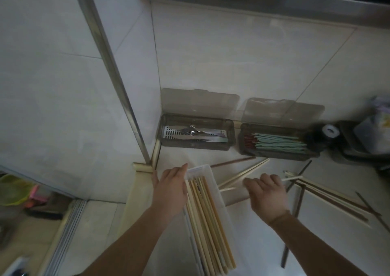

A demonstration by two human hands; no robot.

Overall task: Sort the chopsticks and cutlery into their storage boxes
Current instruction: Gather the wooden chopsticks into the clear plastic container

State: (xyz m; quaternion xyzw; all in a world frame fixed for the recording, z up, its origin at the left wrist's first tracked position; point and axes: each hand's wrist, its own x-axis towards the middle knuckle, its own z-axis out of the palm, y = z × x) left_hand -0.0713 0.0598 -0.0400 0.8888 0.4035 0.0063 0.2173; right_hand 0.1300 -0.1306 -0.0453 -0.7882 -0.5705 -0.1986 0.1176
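A white tray [219,193] in front of me holds several pale wooden chopsticks [207,223]. My left hand [171,189] rests with straight fingers on the tray's left rim. My right hand [266,193] hovers palm down, fingers loosely curled, over loose pale chopsticks [244,175] on the counter; whether it holds one I cannot tell. More pale and dark chopsticks [329,199] lie scattered to the right. At the back, a smoky box [196,147] holds a fork and knives [196,133]. A second smoky box [278,154] holds green and red chopsticks [280,143].
Both boxes' lids [200,101] lean open against the tiled wall. A dark container with a tape roll [330,131] and a bag [377,128] crowd the right back corner. A metal post [118,75] rises at left; the counter edge drops off beside it.
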